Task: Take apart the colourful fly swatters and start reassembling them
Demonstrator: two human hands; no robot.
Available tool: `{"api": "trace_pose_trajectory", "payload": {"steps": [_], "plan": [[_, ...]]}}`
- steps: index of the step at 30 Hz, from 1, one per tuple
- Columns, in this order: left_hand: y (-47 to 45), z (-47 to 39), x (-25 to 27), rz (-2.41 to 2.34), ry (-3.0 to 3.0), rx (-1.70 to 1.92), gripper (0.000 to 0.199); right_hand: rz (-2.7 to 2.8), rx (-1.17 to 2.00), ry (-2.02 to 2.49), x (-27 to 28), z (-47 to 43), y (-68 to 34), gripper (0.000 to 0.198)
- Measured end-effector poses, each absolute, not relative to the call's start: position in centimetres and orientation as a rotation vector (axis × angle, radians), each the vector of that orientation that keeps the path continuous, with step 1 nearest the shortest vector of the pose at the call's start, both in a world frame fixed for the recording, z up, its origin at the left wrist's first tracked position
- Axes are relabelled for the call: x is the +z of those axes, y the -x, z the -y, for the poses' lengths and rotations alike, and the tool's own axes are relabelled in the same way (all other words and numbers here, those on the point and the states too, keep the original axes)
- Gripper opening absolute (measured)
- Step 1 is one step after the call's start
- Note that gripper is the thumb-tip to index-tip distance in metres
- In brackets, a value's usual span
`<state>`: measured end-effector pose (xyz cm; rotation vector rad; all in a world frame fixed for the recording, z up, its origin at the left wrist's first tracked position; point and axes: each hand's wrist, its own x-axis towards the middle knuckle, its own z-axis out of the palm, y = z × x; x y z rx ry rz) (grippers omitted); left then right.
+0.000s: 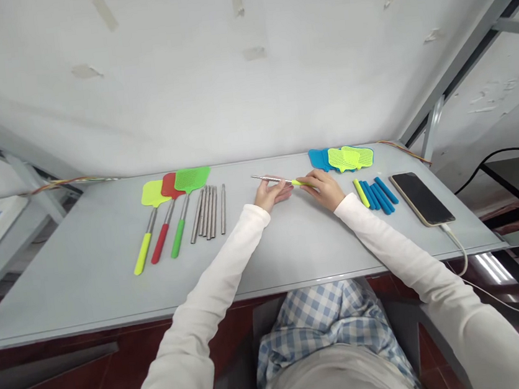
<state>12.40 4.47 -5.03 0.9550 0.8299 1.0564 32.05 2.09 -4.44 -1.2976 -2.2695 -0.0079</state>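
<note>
My left hand [269, 194] is closed around a thin metal rod [264, 177], whose narrow tip points left. At the rod's right end is a yellow-green handle sleeve [296, 183], gripped by the fingers of my right hand [323, 188]. Rod and sleeve are in line and touching; how far one sits inside the other is hidden. To the left lie several loose metal rods [205, 213]. Right of my right hand are a yellow-green sleeve [361, 193] and several blue sleeves [383, 191]. Behind them, yellow-green swatter heads [351, 158] overlap blue swatter heads [318, 159].
Complete fly swatters in yellow [142, 253], red [160, 243] and green [178, 238] lie on the left of the grey table [85, 270]. A phone [422, 198] with a white charging cable [454, 238] rests at the right. A wall and metal frame posts stand behind.
</note>
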Motion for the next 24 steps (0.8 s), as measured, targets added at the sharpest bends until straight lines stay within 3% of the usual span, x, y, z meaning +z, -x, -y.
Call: {"api": "trace_pose_trajectory", "payload": {"steps": [7,12,16,20,24], "plan": [[-12.3,-4.3,-4.4,-0.819,-0.901,1.027,0.035,2.178,0.052,1.318,-2.7,-1.8,-32.8,0.05],[-11.9,-4.6,-4.0,-0.861,-0.784,1.072,0.028,1.677,-0.189,1.927,-3.3,-3.5,-36.1,0.051],[-11.2,-4.7,-3.2,-0.825,-0.874,1.05,0.033,1.688,-0.225,2.211,-4.5,-4.2,-37.6,0.062],[-10.8,-4.4,-2.2,-0.851,-1.094,1.123,0.038,1.733,-0.195,2.294,-4.3,-3.9,-37.9,0.045],[-10.5,-4.0,-2.0,-0.912,-1.266,1.15,0.037,1.712,-0.225,2.316,-3.5,-3.5,-38.0,0.039]]}}
